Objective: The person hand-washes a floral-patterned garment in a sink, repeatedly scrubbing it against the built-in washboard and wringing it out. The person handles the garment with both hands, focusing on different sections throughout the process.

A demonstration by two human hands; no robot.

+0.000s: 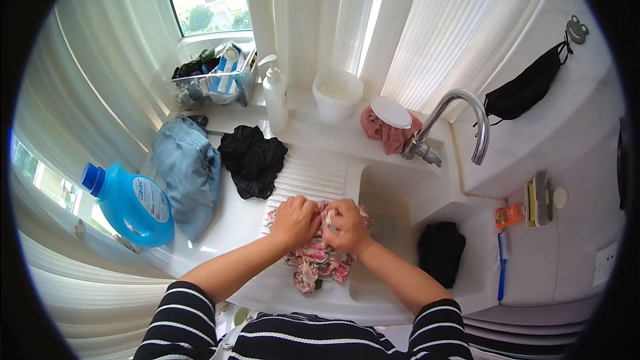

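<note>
At the lower centre, the pink floral cloth (321, 263) lay bunched on the ribbed washboard (313, 177), whose ridges probably kept it from sliding. The left hand (298, 221) and right hand (346, 227), side by side, were both closed on its folds, presumably to keep it gathered. A black cloth (441, 253) sat in the sink basin (387, 200), lower right. Farther off, the curved faucet (475, 110) stood at upper right, likely placed to serve the basin.

Lettering on blue bottle's (125, 203) white label (151, 200)
</note>
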